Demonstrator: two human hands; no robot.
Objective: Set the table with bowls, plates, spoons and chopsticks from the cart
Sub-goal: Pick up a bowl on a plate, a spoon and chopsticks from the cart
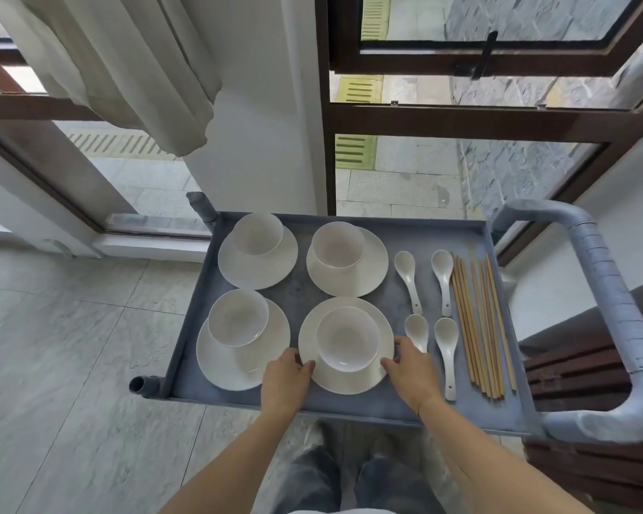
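Note:
A grey cart tray [305, 291] holds several white plates, each with a white bowl on it. The near right plate [344, 380] carries a bowl [348, 339]. My left hand [286, 376] grips that plate's left rim with the thumb on top. My right hand [411, 369] grips its right rim. The near left plate [238, 365], the far left plate [257, 268] and the far right plate [349, 280] stand untouched. Several white spoons [442, 280] lie right of the plates, and wooden chopsticks [483, 328] lie in a bundle beside them.
The cart's padded grey handle [609, 309] curves round on the right. A dark wooden bench [591, 372] stands behind it. A white pillar [260, 105], a curtain [127, 68] and windows are beyond the cart. Grey tiled floor [71, 346] spreads to the left.

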